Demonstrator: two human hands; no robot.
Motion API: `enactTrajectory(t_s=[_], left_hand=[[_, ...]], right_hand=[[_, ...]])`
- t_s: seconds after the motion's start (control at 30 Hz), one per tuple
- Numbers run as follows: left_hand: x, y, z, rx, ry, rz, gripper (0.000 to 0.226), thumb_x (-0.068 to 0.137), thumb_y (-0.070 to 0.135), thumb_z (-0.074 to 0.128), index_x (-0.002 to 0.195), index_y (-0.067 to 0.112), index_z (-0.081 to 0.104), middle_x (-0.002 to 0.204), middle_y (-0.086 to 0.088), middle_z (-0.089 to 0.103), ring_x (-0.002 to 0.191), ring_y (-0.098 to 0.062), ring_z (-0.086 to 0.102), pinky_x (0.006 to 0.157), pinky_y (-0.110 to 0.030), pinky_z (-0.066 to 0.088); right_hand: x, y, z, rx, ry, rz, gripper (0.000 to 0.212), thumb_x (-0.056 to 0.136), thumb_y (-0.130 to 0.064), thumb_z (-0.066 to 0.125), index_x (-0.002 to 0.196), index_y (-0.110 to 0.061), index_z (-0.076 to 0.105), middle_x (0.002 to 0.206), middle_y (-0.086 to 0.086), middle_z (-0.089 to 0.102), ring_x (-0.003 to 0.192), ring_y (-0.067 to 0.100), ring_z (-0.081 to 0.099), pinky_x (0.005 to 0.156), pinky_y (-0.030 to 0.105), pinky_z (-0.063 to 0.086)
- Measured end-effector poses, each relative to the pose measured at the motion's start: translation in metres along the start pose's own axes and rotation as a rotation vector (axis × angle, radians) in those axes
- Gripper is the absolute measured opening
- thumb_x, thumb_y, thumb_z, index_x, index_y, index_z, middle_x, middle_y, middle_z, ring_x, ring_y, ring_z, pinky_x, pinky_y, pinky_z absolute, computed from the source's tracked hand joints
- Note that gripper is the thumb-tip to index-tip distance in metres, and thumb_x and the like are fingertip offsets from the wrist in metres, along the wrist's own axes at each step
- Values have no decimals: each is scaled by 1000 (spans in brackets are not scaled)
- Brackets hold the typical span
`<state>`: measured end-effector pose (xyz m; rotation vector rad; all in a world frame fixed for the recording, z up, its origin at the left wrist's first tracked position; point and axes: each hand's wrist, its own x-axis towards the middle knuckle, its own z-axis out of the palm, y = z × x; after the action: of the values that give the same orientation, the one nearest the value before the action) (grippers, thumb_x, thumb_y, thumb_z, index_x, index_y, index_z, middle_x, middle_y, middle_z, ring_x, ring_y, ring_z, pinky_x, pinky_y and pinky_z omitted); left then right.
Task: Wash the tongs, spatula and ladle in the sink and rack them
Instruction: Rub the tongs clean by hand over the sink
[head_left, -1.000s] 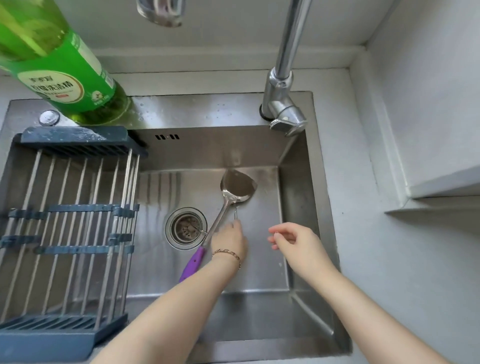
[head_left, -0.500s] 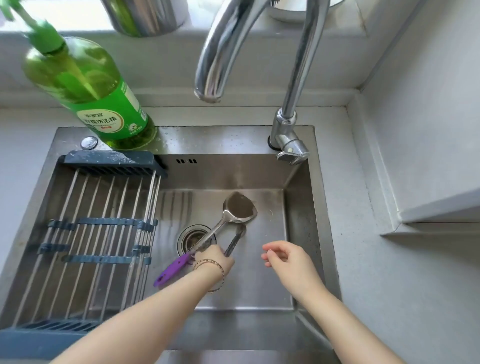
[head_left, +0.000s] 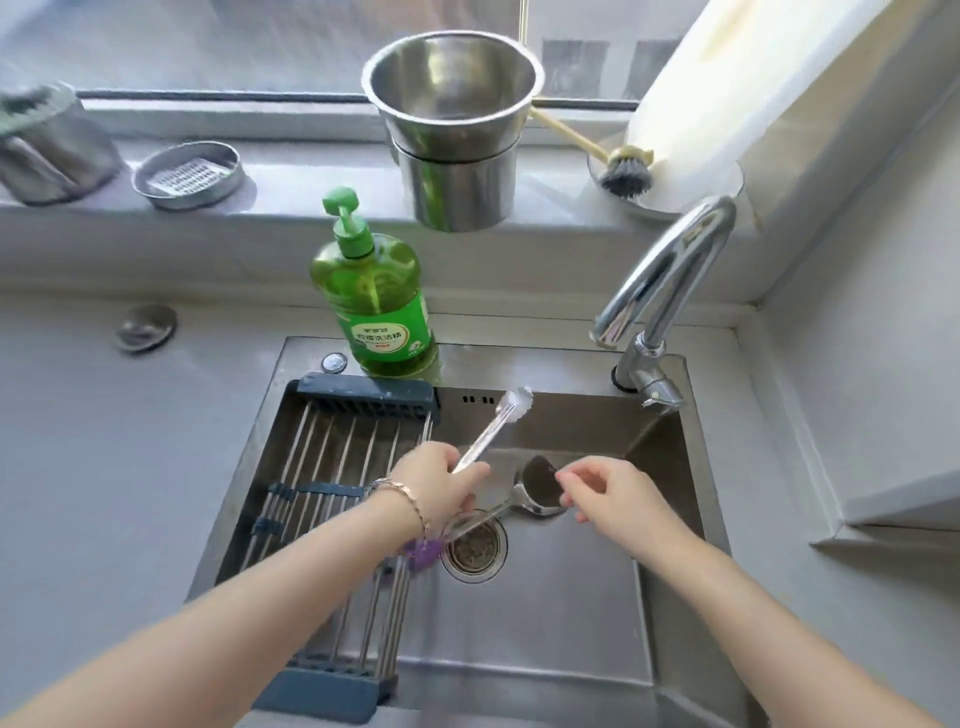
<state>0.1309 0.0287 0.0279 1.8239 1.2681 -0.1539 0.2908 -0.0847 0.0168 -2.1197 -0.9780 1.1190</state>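
My left hand (head_left: 444, 480) is closed round the handle end of the tongs (head_left: 493, 428), holding them up over the sink (head_left: 670, 525) w/ the scalloped tips pointing up & away toward the back wall, near the overflow slots. Tongs look blurred, metal, arms close together. A thin bracelet (head_left: 402, 496) sits on that wrist.

My right hand (head_left: 610, 493) hovers over the sink basin, fingers loosely curled & spread, holding nothing; fingertips are just beside the blade of the spatula (head_left: 537, 491). Spatula lies on the sink floor, blade toward the back-right, steel shaft running diagonally down-left past the drain strainer (head_left: 474, 545), its purple handle (head_left: 426, 551) partly hidden under my left wrist. I can't see a ladle from here.

Roll-up drying rack (head_left: 332, 467) w/ steel rods & dark blue end bars spans the left part of the sink; nothing on it.

Behind the sink, on its rim: green dish soap pump bottle (head_left: 371, 306), label has white script on green, too small to read; no brand I can make out. Chrome faucet (head_left: 660, 291) at back right, spout turned left. Round metal plug (head_left: 146, 326) sits in the counter (head_left: 104, 467) at left.

On the windowsill (head_left: 311, 171): stacked steel pots (head_left: 454, 130), a small steel soap dish (head_left: 187, 175) w/ perforated insert, a grey fabric pouch (head_left: 52, 145) at far left, & a dish brush (head_left: 626, 169) w/ wooden handle resting in a shallow dish at right.
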Motion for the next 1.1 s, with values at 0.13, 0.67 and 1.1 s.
enactTrajectory(t_s=[0.13, 0.67, 1.1], left_hand=[[-14, -1, -74, 139, 111, 41, 21, 93, 29, 48, 79, 16, 57, 60, 4, 54, 49, -8, 46, 45, -21, 35], [22, -44, -144, 37, 215, -35, 15, 84, 30, 57, 75, 19, 64, 56, 1, 49, 48, -15, 44, 47, -20, 34], [36, -51, -138, -90, 214, 33, 26, 84, 28, 57, 82, 5, 69, 53, 1, 46, 44, -12, 37, 44, -19, 29]], right_hand=[[17, -88, -1, 15, -65, -86, 20, 93, -30, 47, 85, -21, 62, 67, -6, 63, 50, 8, 49, 54, 19, 42], [127, -283, 37, 619, -287, 176, 36, 94, -37, 50, 85, -3, 56, 77, 7, 60, 63, 12, 58, 45, 16, 53], [146, -286, 42, 855, -369, 313, 32, 96, -20, 48, 68, -5, 51, 41, -1, 45, 28, 6, 42, 31, 9, 37]])
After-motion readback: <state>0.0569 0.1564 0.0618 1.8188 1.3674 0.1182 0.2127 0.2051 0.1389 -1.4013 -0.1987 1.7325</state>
